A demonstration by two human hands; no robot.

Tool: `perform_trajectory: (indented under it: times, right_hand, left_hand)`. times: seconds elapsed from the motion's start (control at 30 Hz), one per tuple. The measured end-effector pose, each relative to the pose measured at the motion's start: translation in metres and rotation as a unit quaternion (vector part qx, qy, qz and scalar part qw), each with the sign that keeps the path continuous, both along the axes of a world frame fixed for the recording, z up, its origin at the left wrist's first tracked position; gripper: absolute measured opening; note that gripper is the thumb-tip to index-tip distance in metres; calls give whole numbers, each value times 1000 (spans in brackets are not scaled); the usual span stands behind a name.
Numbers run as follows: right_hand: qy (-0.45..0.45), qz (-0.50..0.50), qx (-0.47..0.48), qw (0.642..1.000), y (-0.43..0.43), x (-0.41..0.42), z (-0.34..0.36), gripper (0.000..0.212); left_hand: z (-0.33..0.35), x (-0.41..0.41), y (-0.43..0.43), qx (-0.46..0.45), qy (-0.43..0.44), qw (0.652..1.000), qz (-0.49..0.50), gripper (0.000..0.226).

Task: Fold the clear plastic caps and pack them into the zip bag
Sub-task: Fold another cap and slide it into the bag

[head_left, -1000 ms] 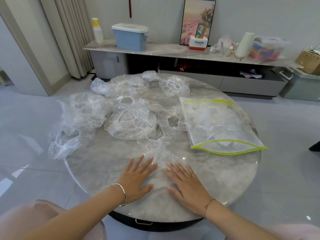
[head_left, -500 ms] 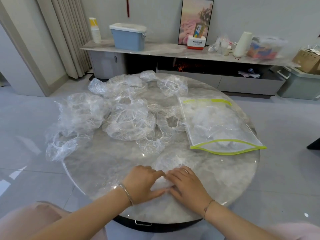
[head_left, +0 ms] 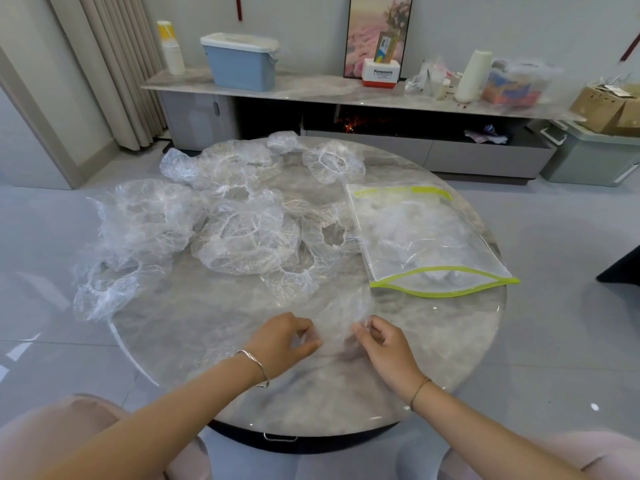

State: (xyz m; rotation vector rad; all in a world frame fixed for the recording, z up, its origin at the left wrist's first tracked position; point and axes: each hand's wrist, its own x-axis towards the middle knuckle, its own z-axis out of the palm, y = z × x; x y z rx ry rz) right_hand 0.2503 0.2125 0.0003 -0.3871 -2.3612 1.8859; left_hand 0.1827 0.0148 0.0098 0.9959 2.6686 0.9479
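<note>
Whereas both lay flat a second ago, the left hand [head_left: 282, 339] and right hand [head_left: 382, 342] now pinch the clear cap [head_left: 337, 313] in each grip; folding seems begun.

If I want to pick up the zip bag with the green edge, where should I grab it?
Probably pinch the upper green lip of the zip bag, coming from your side with the right hand once it drops the cap. The bag lies flat, but its mouth gapes toward you, so a thumb can slip under.

Round marble table [head_left: 194, 327] w/ clear caps [head_left: 242, 237] & zip bag [head_left: 426, 244].
</note>
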Motion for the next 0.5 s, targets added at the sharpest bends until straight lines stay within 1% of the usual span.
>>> perform_trajectory:
  times: [0.07,0.13,0.2,0.23,0.3,0.33,0.37,0.4,0.47,0.5]
  right_hand:
    - [-7,-19,14,1000,3,-3,-1,32]
    - [-25,-28,62,997,5,-5,-4,30]
    - [-37,-32,104,993,6,-7,-6,21]
    - [-36,-34,123,991,7,-7,-6,20]
    - [-10,-41,191,981,6,-6,-5,25]
    - [28,-44,234,971,6,-5,-3,27]
    - [81,-36,274,958,6,-4,0,27]
    - [138,-14,313,940,6,-3,5,24]
    - [208,55,391,895,5,-1,10,20]
    - [224,87,428,872,4,0,9,22]
  left_hand:
    - [2,2,3,15,-85,996,26,16]
    - [-1,2,4,23,-126,990,57,17]
    - [-3,1,5,16,-144,987,76,17]
    - [-4,2,5,5,-139,987,78,18]
    - [-6,2,5,-22,-120,989,86,19]
    - [-5,3,5,-29,-93,991,92,23]
    - [-3,4,5,-25,-36,995,94,29]
    - [-1,4,6,-13,45,995,84,33]
    - [4,5,8,11,200,980,11,33]
    - [6,6,8,12,240,970,-36,33]
